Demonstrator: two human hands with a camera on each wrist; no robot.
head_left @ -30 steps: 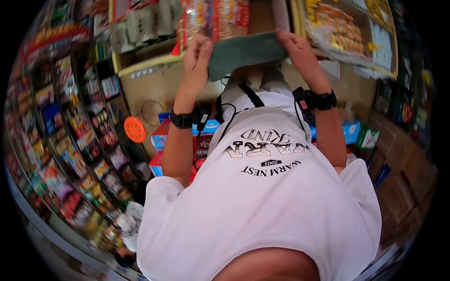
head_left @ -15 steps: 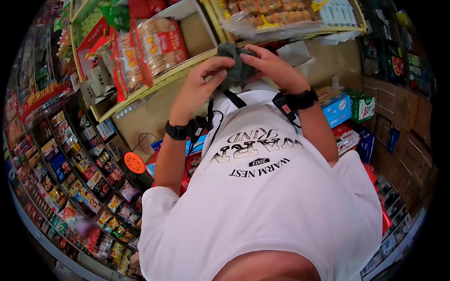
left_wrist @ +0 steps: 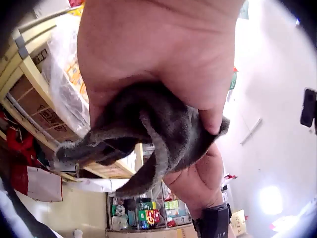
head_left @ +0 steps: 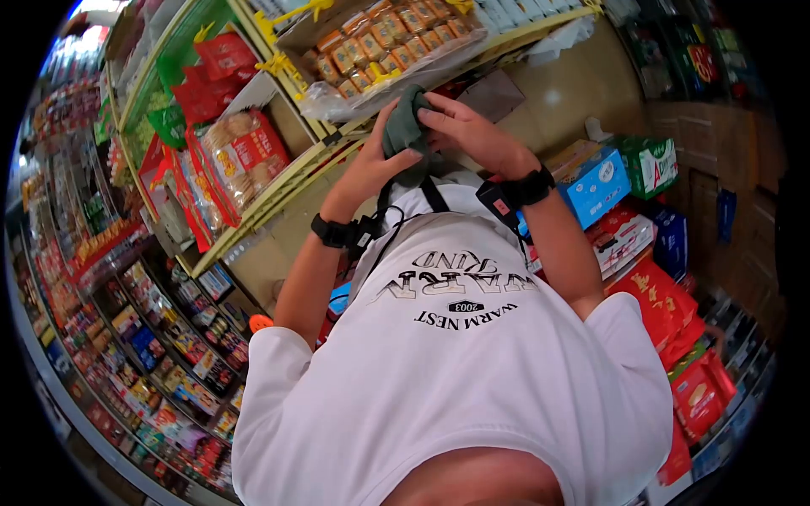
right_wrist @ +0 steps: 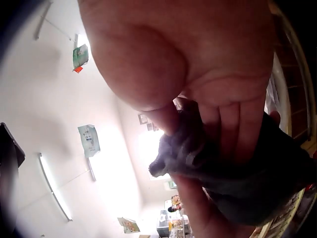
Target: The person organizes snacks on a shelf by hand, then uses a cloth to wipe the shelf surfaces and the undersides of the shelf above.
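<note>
Two-handed grip, left hand (head_left: 369, 171), right hand (head_left: 469, 135), fingers (right_wrist: 242, 126) curled round bunched cloth (head_left: 404, 126) (fuzzy, grey-green)

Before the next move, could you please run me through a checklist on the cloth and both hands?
1. Left hand gripping the cloth: ok, it is curled round the bunched fabric.
2. Right hand on the cloth: ok, it pinches the fabric.
3. Cloth fully gathered: not ok, loose ends stick out in the left wrist view.
4. Cloth clear of the shelf edge: cannot tell.
5. Floor underfoot clear: cannot tell, the white shirt hides it.
</note>
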